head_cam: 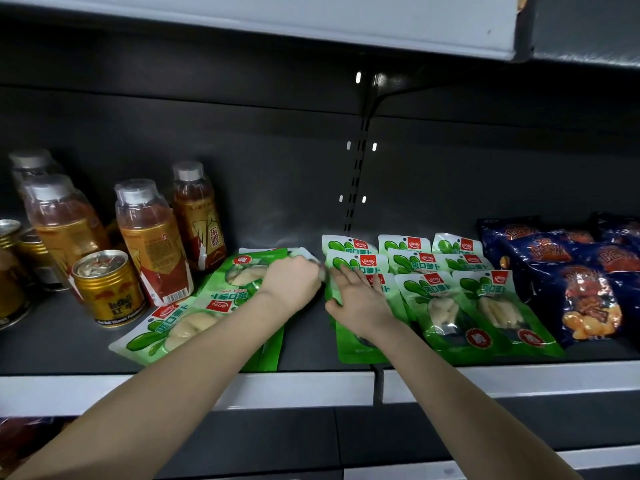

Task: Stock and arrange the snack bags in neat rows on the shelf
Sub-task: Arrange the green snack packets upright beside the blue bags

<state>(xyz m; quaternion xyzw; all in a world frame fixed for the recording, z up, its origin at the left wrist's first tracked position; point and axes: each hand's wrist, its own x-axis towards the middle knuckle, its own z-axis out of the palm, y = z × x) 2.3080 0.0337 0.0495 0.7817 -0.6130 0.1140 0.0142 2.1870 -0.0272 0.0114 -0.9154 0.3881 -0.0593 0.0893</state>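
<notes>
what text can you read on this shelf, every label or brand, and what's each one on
"东鹏": label of the tall bottle nearest the bags.
"红牛": front gold can; the English line below it is blurred.
"爽口萝卜": the green snack bags.
Blue bags: orange lettering too blurred to read.
Barcode digits, red badges and other small print: too small to read.
</notes>
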